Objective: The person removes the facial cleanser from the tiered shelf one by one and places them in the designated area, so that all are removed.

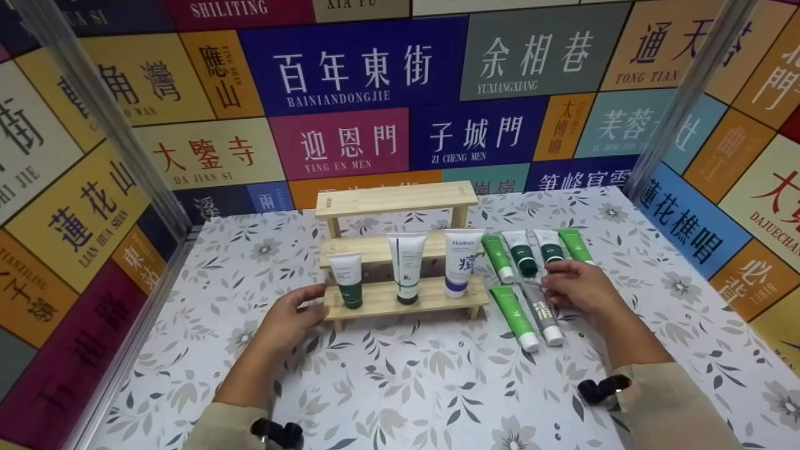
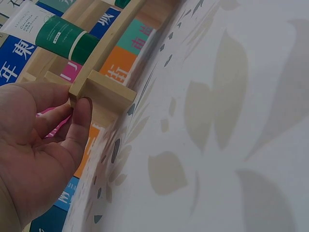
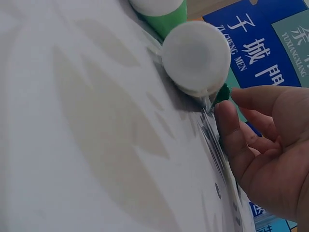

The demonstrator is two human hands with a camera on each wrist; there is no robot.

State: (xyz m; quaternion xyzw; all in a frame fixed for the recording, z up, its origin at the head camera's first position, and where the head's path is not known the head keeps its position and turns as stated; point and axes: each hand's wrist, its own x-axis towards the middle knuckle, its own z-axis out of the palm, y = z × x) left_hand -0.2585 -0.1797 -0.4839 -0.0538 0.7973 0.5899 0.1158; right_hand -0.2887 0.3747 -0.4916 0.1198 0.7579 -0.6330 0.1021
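Note:
A three-tier wooden rack (image 1: 400,199) stands on the table, and my left hand (image 1: 301,314) pinches the left end of its lowest shelf. On that shelf stand a small white-and-green tube (image 1: 347,281), a taller white tube (image 1: 407,265) and a white tube with a blue cap (image 1: 461,262). My right hand (image 1: 578,287) is among the tubes lying right of the rack, its fingers bent with a gap at the tips. Closest to it are a grey tube (image 1: 542,312) and a dark-green-capped tube (image 1: 551,249). Whether the fingertips touch either is unclear.
Green tubes (image 1: 515,317) with white caps lie beside the rack, one (image 1: 498,257) farther back. Another dark-green-and-white tube (image 1: 522,253) lies between them. Sign-patterned panels (image 1: 350,69) wall the back and sides of the floral-covered table (image 1: 400,387).

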